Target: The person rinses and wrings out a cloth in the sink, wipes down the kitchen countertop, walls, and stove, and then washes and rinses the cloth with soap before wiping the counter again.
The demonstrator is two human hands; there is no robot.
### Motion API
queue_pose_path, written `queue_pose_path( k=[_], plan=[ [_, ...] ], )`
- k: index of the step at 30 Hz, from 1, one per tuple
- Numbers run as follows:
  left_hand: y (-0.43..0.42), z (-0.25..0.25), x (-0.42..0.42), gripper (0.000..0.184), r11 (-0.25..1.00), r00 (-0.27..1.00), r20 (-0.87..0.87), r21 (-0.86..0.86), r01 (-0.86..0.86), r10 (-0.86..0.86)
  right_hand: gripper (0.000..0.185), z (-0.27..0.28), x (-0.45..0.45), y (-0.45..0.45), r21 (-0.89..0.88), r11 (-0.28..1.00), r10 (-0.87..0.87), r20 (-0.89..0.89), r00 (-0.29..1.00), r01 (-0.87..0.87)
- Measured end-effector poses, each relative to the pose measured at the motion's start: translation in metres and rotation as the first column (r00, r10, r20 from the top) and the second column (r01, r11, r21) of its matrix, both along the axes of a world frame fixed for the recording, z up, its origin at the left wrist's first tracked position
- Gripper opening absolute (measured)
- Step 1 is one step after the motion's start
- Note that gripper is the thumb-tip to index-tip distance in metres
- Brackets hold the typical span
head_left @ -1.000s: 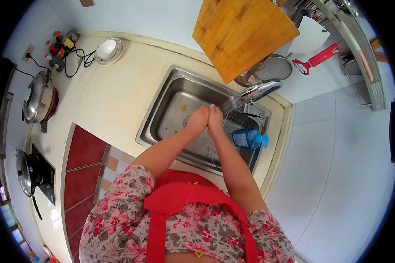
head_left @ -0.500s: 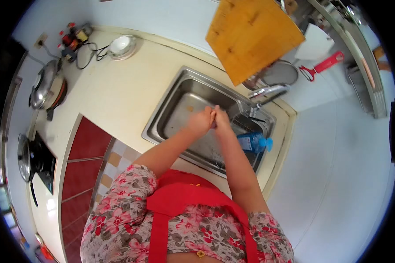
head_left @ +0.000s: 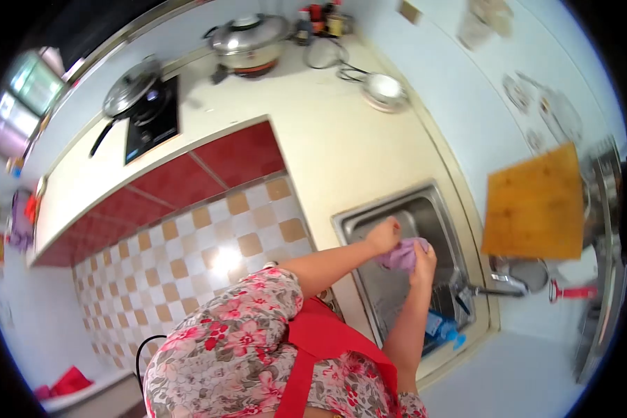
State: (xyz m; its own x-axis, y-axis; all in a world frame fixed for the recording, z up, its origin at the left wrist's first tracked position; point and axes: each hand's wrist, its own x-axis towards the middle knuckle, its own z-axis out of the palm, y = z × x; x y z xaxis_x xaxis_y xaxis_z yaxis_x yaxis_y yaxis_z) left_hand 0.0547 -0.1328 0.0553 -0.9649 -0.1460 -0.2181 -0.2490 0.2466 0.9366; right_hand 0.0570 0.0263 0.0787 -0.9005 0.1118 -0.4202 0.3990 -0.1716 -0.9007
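A crumpled purple cloth (head_left: 399,256) is between my two hands, over the metal sink (head_left: 439,205). My right hand (head_left: 423,263) grips it from the right, thumb pressed on the fabric. On the cloth's upper left side, my left hand (head_left: 384,235) is closed with curled fingers against it; part of its grip is hidden. In the sink's near right part sits a blue bottle (head_left: 435,326) with a light blue cap. The faucet (head_left: 484,290) reaches over the sink just right of my right hand.
A wooden cutting board (head_left: 534,205) and a red peeler (head_left: 571,292) hang on the right wall. Stacked white bowls (head_left: 384,90) stand on the counter (head_left: 341,139) beyond the sink. Farther left are a lidded pot (head_left: 249,43) and a lidded pan (head_left: 132,89) by the black cooktop (head_left: 153,122).
The view has swung left, showing more of the floor and cooktop. My hands, earlier clasped together, have moved apart, and the purple cloth now shows spread between them.
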Motion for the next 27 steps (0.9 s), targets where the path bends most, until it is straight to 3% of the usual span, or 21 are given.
queue_pose_path(
  k=[3, 4, 6, 9, 10, 12, 15, 16, 19, 20, 21, 23, 24, 26, 27],
  plan=[
    [-0.059, 0.020, 0.015, 0.035, 0.996, 0.993, -0.113, -0.081, -0.027, 0.018, 0.026, 0.016, -0.005, -0.061, 0.429, 0.881, 0.306, -0.192, 0.932, -0.201],
    [-0.086, 0.025, 0.019, 0.034, 0.994, 0.993, -0.118, -0.103, -0.023, 0.011, 0.026, 0.037, -0.001, -0.096, 0.427, 0.875, 0.338, -0.196, 0.921, -0.230],
    [-0.142, 0.036, 0.033, 0.034, 0.990, 0.991, -0.129, -0.130, -0.056, 0.040, 0.026, 0.072, 0.011, -0.169, 0.548, 0.742, 0.552, -0.170, 0.817, -0.387],
    [-0.246, 0.049, 0.070, 0.032, 0.874, 0.795, -0.599, -0.332, -0.356, 0.097, 0.024, 0.072, 0.025, -0.273, 0.434, 0.713, 0.668, -0.180, 0.722, -0.551],
    [-0.286, 0.056, 0.086, 0.032, 0.852, 0.786, -0.605, -0.339, -0.400, 0.128, 0.025, 0.077, 0.035, -0.312, 0.342, 0.696, 0.707, -0.180, 0.684, -0.631],
    [-0.370, 0.073, 0.126, 0.026, 0.933, 0.867, -0.486, -0.253, -0.257, 0.107, 0.029, 0.089, 0.055, -0.387, 0.289, 0.614, 0.786, -0.133, 0.604, -0.735],
    [-0.475, 0.100, 0.206, 0.021, 0.852, 0.856, -0.415, -0.279, -0.442, 0.308, 0.035, 0.082, 0.083, -0.500, 0.435, 0.605, 0.796, -0.331, 0.507, -0.667],
    [-0.505, 0.103, 0.231, 0.020, 0.806, 0.830, -0.400, -0.291, -0.516, 0.388, 0.030, 0.081, 0.092, -0.536, 0.514, 0.585, 0.810, -0.334, 0.482, -0.627],
    [-0.578, 0.107, 0.301, 0.020, 0.678, 0.722, -0.370, -0.266, -0.685, 0.584, 0.020, 0.082, 0.128, -0.634, 0.804, 0.427, 0.903, -0.355, 0.241, -0.414],
    [-0.600, 0.110, 0.321, 0.020, 0.608, 0.657, -0.322, -0.249, -0.754, 0.682, 0.015, 0.086, 0.144, -0.665, 0.797, 0.363, 0.930, -0.276, 0.244, -0.483],
    [-0.624, 0.105, 0.338, 0.020, 0.550, 0.609, -0.339, -0.263, -0.793, 0.717, 0.013, 0.082, 0.156, -0.698, 0.651, 0.391, 0.920, -0.269, 0.285, -0.650],
    [-0.667, 0.091, 0.369, 0.021, 0.464, 0.517, -0.363, -0.228, -0.856, 0.776, 0.013, 0.061, 0.179, -0.754, 0.210, 0.402, 0.901, -0.261, 0.346, -0.891],
    [-0.688, 0.088, 0.385, 0.027, 0.443, 0.507, -0.353, -0.250, -0.861, 0.786, 0.018, 0.055, 0.192, -0.780, -0.010, 0.382, 0.885, -0.285, 0.369, -0.924],
    [-0.723, 0.077, 0.410, 0.036, 0.361, 0.452, -0.345, -0.298, -0.884, 0.823, 0.020, 0.049, 0.215, -0.826, -0.226, 0.289, 0.916, -0.218, 0.337, -0.930],
    [-0.740, 0.073, 0.423, 0.039, 0.346, 0.436, -0.262, -0.325, -0.880, 0.861, 0.021, 0.039, 0.224, -0.849, -0.193, 0.261, 0.922, -0.241, 0.303, -0.946]
  ],
)
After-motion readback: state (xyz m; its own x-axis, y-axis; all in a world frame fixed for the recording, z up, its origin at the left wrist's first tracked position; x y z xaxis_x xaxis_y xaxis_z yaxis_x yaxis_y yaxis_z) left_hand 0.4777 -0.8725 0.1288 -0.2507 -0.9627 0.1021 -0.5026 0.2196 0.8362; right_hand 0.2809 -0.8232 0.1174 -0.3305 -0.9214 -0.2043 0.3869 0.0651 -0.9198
